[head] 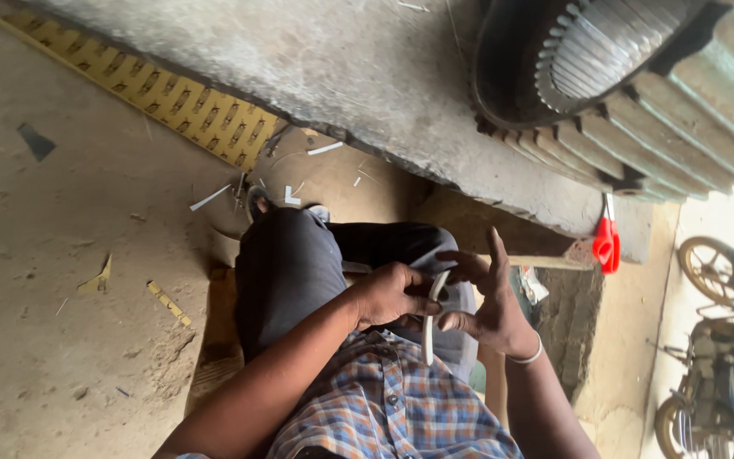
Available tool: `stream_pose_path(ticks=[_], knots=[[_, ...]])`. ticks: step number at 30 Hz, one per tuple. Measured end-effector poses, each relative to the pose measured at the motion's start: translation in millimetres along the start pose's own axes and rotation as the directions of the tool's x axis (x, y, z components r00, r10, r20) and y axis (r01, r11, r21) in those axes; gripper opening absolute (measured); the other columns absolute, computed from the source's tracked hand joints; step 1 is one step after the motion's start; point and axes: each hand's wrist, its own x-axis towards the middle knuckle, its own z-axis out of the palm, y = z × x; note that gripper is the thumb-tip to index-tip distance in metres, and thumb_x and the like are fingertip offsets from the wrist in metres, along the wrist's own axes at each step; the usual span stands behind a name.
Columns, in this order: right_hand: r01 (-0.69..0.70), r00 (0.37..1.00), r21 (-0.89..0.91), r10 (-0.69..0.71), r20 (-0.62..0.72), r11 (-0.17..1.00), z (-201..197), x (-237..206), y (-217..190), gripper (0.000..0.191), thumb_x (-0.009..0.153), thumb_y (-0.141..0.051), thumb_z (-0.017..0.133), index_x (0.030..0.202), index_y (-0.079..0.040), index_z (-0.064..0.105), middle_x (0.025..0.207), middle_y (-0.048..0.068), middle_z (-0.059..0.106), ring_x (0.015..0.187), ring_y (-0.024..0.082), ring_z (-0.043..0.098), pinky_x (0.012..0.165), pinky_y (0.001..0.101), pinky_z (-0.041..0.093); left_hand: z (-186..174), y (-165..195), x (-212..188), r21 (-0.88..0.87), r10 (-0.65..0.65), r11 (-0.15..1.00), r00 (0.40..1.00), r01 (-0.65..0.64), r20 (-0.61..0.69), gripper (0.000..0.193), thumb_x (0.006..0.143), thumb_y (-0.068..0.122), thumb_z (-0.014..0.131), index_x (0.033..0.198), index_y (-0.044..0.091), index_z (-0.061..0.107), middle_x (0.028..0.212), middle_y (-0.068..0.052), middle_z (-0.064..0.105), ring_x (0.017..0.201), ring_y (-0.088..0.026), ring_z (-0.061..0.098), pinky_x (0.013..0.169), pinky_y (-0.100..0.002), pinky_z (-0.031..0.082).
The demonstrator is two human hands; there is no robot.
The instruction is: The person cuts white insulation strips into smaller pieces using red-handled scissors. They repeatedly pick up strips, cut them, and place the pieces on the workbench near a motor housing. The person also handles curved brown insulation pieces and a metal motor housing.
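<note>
Your left hand pinches the white strip, fingers clamped near its top. Its long axis runs twelve to six; your right hand, fingers spread, sits at three o'clock, touching it.

Left hand pinching white strip, right hand beside, red scissors
</note>
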Motion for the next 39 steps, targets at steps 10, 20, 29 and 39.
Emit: stream_pose_path(ticks=[10, 20, 29, 39], knots=[[-0.210, 0.977, 0.078, 0.211, -0.009, 0.975, -6.0, -30.6, -0.5, 0.098, 0.081, -0.039, 0.087, 0.153, -0.004, 0.031, 0.133, 0.018, 0.065, 0.109, 0.023, 0.069, 0.100, 0.0381, 0.053, 10.9, -3.2, 6.8, 0.136, 0.019, 0.990, 0.999, -0.023, 0.034, 0.037, 0.084, 0.017, 0.083, 0.114, -0.002, 0.074, 0.096, -0.010, 0.078, 0.080, -0.014, 0.073, 0.074, -0.030, 0.064], [-0.240, 0.971, -0.028, 0.240, -0.002, 0.970, -2.5, -27.3, -1.6, 0.102, 0.076, -0.030, 0.088, 0.156, -0.002, 0.031, 0.135, 0.015, 0.065, 0.109, 0.022, 0.070, 0.098, 0.0378, 0.054, 7.7, 0.4, 0.4, 0.180, 0.009, 0.984, 1.000, -0.015, 0.030, 0.035, 0.082, 0.021, 0.084, 0.108, -0.002, 0.075, 0.092, -0.009, 0.078, 0.079, -0.013, 0.073, 0.074, -0.029, 0.063], [-0.313, 0.928, 0.216, 0.346, -0.136, 0.925, 3.2, -24.4, 3.5, 0.078, 0.085, -0.020, 0.081, 0.149, 0.001, 0.042, 0.143, 0.014, 0.058, 0.116, 0.021, 0.064, 0.100, 0.0368, 0.052, 8.9, 5.6, 1.3, 0.354, 0.355, 0.894, 0.918, -0.276, -0.179, 0.027, 0.088, 0.021, 0.081, 0.110, 0.006, 0.076, 0.096, -0.007, 0.080, 0.084, -0.012, 0.073, 0.078, -0.027, 0.059], [-0.226, 0.950, 0.337, 0.283, -0.130, 0.914, 36.2, 4.5, 45.9, 0.053, 0.091, -0.007, 0.075, 0.138, 0.006, 0.056, 0.134, 0.012, 0.066, 0.125, 0.019, 0.062, 0.108, 0.0324, 0.050, 6.4, 15.4, -6.5, 0.395, 0.610, 0.789, 0.682, -0.471, -0.404, 0.026, 0.091, 0.009, 0.078, 0.115, -0.001, 0.072, 0.104, -0.010, 0.079, 0.095, -0.014, 0.074, 0.082, -0.027, 0.060]])
